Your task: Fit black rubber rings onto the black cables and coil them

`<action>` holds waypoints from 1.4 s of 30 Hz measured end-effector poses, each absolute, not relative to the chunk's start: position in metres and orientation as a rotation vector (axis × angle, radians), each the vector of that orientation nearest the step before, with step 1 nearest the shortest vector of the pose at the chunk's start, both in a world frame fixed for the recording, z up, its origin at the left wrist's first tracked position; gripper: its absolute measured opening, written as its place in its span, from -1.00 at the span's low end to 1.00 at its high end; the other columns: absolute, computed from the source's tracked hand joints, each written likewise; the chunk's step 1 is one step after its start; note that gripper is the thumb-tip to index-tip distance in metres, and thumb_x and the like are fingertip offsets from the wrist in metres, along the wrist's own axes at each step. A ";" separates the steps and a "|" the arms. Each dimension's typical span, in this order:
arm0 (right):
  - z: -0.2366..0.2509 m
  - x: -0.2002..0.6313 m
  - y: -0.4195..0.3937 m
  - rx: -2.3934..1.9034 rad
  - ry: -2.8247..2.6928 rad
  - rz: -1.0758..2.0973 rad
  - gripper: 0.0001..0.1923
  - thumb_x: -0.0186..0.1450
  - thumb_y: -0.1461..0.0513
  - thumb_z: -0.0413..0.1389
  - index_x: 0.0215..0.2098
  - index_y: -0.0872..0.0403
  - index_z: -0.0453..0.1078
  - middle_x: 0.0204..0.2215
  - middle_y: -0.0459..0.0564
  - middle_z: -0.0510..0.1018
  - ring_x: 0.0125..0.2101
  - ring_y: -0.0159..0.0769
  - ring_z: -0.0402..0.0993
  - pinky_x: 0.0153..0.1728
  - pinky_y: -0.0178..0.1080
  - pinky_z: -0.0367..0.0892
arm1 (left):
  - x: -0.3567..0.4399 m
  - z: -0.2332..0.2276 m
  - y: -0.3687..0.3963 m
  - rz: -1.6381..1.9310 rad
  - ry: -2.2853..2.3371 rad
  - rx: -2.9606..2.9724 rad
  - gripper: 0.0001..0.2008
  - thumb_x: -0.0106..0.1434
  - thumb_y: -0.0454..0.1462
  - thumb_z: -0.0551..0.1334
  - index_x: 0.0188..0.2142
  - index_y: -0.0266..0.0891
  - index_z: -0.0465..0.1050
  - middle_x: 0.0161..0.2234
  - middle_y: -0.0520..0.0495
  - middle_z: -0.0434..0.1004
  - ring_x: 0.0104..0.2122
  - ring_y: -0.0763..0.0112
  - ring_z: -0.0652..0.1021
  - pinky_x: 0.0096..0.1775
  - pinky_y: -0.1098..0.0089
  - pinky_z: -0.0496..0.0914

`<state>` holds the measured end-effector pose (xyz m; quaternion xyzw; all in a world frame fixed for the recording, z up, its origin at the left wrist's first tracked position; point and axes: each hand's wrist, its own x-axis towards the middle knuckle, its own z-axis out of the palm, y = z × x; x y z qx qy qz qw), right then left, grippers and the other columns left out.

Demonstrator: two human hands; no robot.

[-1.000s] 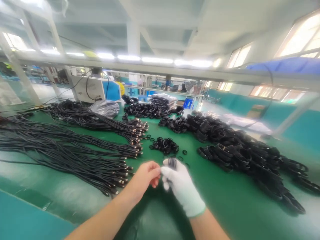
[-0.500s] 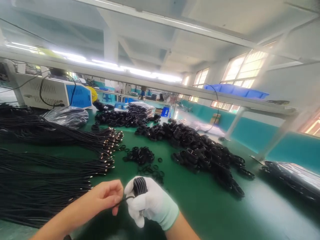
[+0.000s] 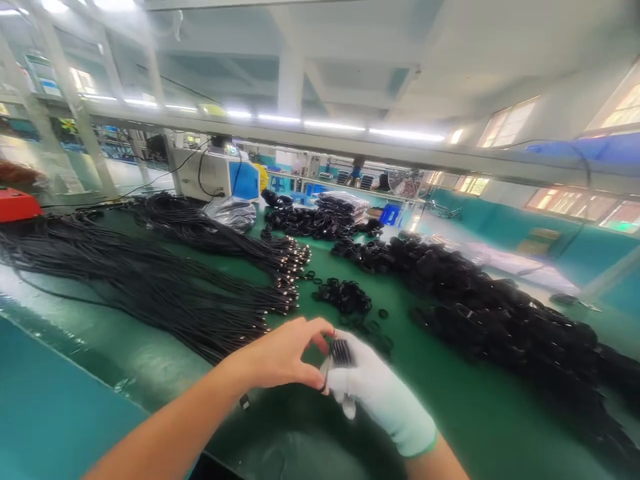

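While right fingers [image 3: 343,382] are clutching a coiled cable [image 3: 342,353], left fingers [image 3: 310,375] are curving at its nine o'clock, grip unclear.

The one view looks from the wearer's head, above the near edge of the glossy green counter [image 3: 450,400], facing forward and slightly down. The bare left hand [image 3: 287,357] and the white-gloved right hand [image 3: 367,373] sit close below the lens. The wide view crosses to the counter's far edge and up to the pale grey ceiling [image 3: 350,40]; the near edge slants through the lower left.
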<state>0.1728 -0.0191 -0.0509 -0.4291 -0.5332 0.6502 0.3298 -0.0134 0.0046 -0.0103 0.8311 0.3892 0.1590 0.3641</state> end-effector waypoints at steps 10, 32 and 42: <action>-0.067 0.154 -0.027 -1.424 -1.683 1.111 -0.20 -0.08 0.34 0.18 0.15 0.06 0.15 -0.42 -0.07 0.50 -0.39 -0.20 0.44 -0.34 -0.18 0.36 | -0.002 -0.012 0.010 -0.033 1.114 2.307 -0.60 -0.13 -0.11 0.32 -0.27 -0.22 0.43 -0.37 -0.07 0.49 -0.39 0.22 0.48 -0.43 0.38 0.32; -0.063 0.171 -0.029 -0.404 -1.160 1.873 -0.37 0.07 0.21 0.22 0.08 0.03 0.13 -0.50 -0.07 0.50 -0.65 -0.44 0.35 -0.66 -0.41 0.20 | -0.001 -0.008 0.001 0.888 0.850 1.421 -0.79 0.11 -0.35 0.19 -0.21 -0.28 0.42 -0.25 -0.09 0.49 -0.30 0.38 0.50 -0.20 0.32 0.40; -0.071 0.162 -0.026 -0.448 -0.763 2.048 -0.56 0.22 -0.04 0.11 -0.12 0.11 0.32 -0.36 0.01 0.48 -0.40 -0.33 0.47 -0.47 -0.32 0.40 | -0.008 0.005 0.008 0.715 0.884 1.995 -0.67 0.17 -0.27 0.18 -0.04 -0.11 0.46 -0.16 -0.01 0.50 -0.17 0.32 0.46 -0.07 0.34 0.31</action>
